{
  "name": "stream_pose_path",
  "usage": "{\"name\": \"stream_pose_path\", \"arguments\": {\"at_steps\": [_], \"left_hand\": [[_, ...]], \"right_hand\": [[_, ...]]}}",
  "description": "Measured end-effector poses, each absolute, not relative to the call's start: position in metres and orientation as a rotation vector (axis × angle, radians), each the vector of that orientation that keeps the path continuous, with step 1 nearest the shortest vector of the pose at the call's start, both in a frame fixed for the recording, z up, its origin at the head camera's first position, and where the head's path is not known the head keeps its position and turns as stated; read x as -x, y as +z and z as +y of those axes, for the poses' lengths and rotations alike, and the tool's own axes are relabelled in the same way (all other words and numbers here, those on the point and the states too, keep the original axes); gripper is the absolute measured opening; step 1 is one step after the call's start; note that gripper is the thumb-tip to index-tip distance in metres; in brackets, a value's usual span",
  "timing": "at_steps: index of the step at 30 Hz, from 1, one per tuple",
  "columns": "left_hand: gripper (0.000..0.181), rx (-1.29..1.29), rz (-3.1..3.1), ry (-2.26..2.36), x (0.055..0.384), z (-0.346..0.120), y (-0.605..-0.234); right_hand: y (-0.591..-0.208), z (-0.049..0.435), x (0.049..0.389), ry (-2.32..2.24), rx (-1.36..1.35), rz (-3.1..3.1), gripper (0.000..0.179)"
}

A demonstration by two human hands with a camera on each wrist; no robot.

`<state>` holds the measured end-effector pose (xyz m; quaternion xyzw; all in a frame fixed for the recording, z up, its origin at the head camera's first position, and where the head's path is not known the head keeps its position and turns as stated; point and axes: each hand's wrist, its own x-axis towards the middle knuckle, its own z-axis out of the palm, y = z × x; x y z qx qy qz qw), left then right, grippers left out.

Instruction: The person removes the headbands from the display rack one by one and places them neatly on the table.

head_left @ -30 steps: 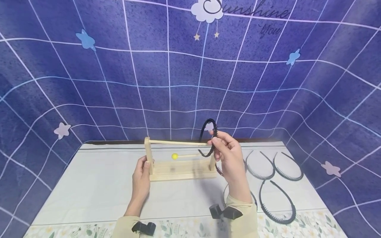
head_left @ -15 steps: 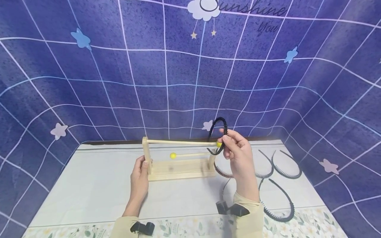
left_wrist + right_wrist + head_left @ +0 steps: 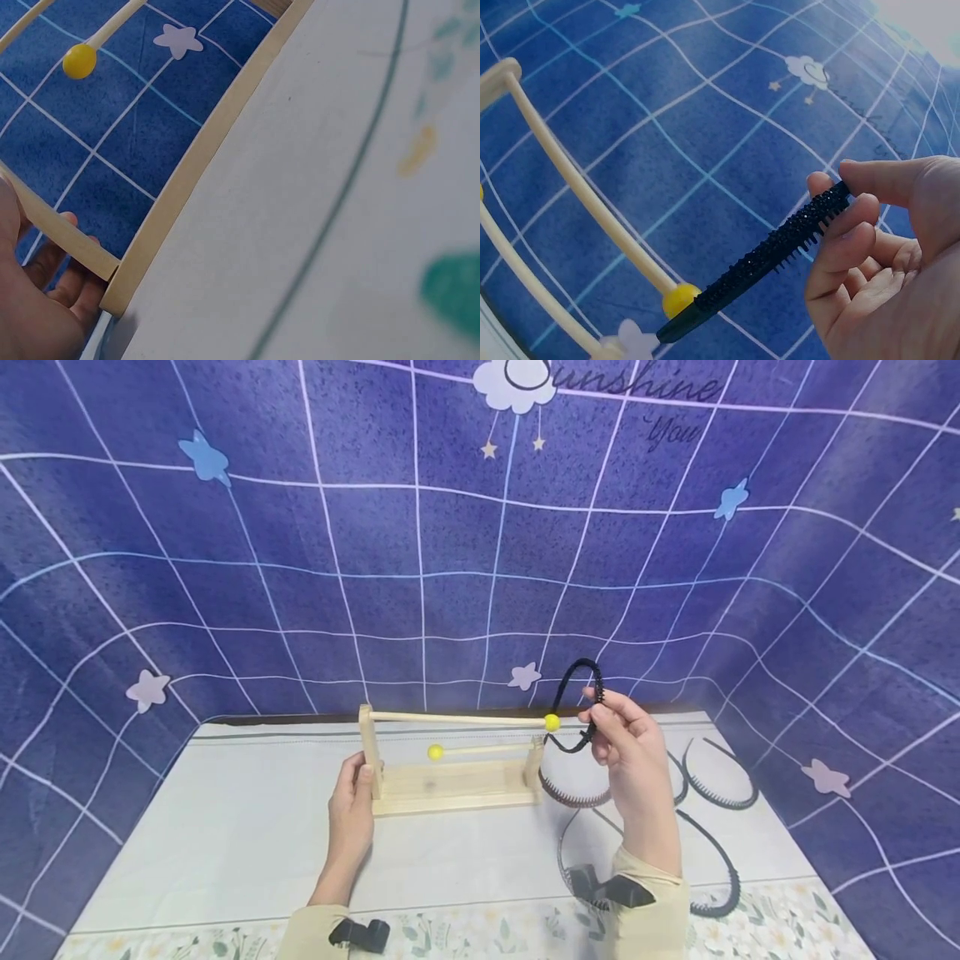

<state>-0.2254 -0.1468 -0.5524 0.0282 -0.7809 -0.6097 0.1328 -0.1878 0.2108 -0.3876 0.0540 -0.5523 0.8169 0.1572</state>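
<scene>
A wooden rack [image 3: 457,789] has two horizontal rods, each tipped with a yellow ball. My left hand [image 3: 351,814] grips its left upright, and the left wrist view shows the fingers behind that upright [image 3: 66,234]. With thumb and fingers, my right hand [image 3: 637,756] pinches a black toothed headband [image 3: 577,664], held up just right of the upper rod's yellow ball [image 3: 552,722]. In the right wrist view the headband [image 3: 769,247] has a beaded outer face, and its lower tip overlaps the ball in sight; whether they touch I cannot tell.
Several headbands lie on the white table right of the rack: a brownish one [image 3: 573,799] by its base, a dark one [image 3: 731,802] farther right, another [image 3: 731,877] nearer the front. My right forearm covers parts of some. A blue gridded cloth [image 3: 450,543] hangs behind.
My right hand has moved right with the black headband, from around the upper rod's end to beyond its yellow ball, which now shows fully. The left hand keeps its grip on the rack.
</scene>
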Motion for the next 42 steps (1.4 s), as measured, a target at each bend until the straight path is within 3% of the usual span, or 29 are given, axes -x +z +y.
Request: {"name": "stream_pose_path", "arguments": {"at_steps": [23,42], "left_hand": [[0.059,-0.079,-2.279,-1.773,0.226,-0.147,-0.552],[0.057,-0.096,-2.274,-1.756,0.224,-0.144,-0.552]], "right_hand": [[-0.398,0.277,0.17,2.011,-0.027,-2.01,0.026],[-0.433,0.333,0.144,1.714,0.072,-2.306,0.015]]}}
